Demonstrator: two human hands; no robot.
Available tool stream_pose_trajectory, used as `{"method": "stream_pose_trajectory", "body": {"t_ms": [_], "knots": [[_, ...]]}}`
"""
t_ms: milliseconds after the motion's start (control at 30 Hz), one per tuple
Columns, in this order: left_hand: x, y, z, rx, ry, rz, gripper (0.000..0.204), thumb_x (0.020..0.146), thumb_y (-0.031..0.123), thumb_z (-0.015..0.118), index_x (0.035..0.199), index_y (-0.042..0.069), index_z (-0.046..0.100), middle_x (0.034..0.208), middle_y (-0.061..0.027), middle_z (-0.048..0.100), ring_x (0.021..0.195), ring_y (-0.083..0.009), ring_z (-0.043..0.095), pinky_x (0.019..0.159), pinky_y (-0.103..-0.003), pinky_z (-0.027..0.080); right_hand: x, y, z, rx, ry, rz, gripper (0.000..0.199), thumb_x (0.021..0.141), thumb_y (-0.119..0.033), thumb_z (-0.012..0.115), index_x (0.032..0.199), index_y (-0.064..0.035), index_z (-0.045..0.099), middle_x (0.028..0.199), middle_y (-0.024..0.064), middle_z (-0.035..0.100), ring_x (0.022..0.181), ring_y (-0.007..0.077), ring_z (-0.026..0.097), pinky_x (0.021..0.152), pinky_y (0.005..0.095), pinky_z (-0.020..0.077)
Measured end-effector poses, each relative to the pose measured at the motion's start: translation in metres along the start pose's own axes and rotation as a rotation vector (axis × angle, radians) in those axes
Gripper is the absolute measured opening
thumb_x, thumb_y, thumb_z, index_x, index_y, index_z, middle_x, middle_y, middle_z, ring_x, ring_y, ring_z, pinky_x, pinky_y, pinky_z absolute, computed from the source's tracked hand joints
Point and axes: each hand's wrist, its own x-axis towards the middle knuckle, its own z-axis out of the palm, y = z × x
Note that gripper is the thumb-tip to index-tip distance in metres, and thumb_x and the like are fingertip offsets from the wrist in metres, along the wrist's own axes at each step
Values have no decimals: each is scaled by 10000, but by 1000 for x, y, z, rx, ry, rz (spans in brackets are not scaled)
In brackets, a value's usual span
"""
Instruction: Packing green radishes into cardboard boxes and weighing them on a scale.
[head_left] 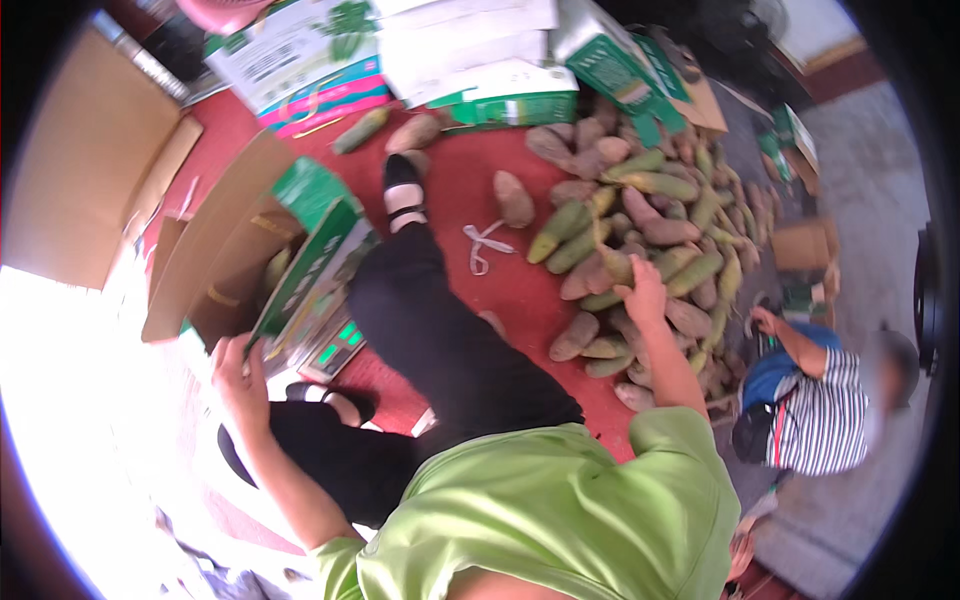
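Observation:
My left hand [240, 385] grips the near edge of an open cardboard box [312, 268], green and white outside and brown inside. A greenish vegetable [277, 268] shows in the box's shadowed interior. Beside the box's near side is a scale [335, 352] with lit green displays. Over a large heap, my right hand [645, 293] has its fingers bent around the end of a yellow-green, narrow-necked vegetable [614, 264]. Long green cucumber-like vegetables [570, 232] and brown, sweet-potato-like ones [660, 225] make up this heap.
White and green boxes [510, 100] stand at the back. A large brown carton [85, 150] is at far left. On the red floor covering [460, 185] lie a white ribbon [485, 247] and a brown vegetable [513, 198]. A person in a striped shirt [820, 415] sits at right.

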Motion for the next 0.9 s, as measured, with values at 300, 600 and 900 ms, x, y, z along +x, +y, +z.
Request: {"method": "stream_pose_trajectory", "body": {"t_ms": [300,600,900], "knots": [[2,-4,-1,43,45,58,87,784,62,671,856,22,643,733,-122,551,732,-306,570,649,-390,442,55,-229,-172,978,-31,-521,578,766,-21,701,1289,14,457,1177,92,568,1077,164,558,932,318,447],[0,-2,-13,177,46,73,86,785,152,681,818,76,658,746,-63,595,718,-269,612,611,-396,469,54,-445,-191,1215,-292,-1102,505,731,-127,775,1141,6,510,1036,119,613,958,194,611,878,332,489],[3,-1,-8,201,-10,49,92,805,184,662,863,115,647,787,-55,591,787,-270,613,662,-400,484,38,-522,-95,917,-643,-817,380,696,-158,766,995,24,619,865,88,658,777,171,612,748,304,511]]}}
